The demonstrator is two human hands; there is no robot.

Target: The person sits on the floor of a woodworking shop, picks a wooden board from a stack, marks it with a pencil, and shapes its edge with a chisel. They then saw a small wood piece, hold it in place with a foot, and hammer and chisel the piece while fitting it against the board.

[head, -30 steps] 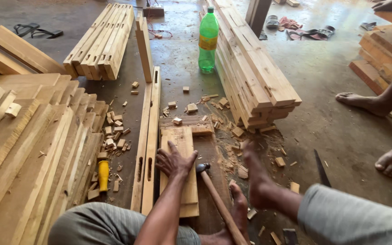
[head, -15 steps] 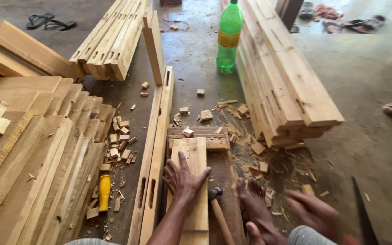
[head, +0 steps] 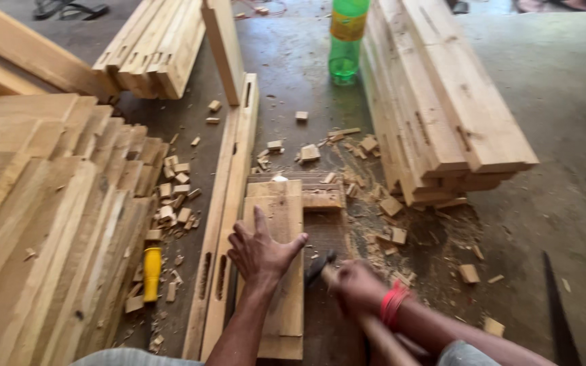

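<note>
Wooden board (head: 276, 271) at lower centre lies under my flat, spread left hand (head: 260, 252); my blurred right hand (head: 355, 286) seems to grip a hammer (head: 327, 266).

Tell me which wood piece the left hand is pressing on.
The short flat board lying right of the two long mortised rails; the left hand is spread flat on it, unlike the stacked planks.

Yellow-labelled green bottle (head: 344, 41), top centre

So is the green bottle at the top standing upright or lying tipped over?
Upright. The green plastic bottle stands on its base on the concrete floor beside the stack of planks; its top is cut off by the frame edge.
</note>
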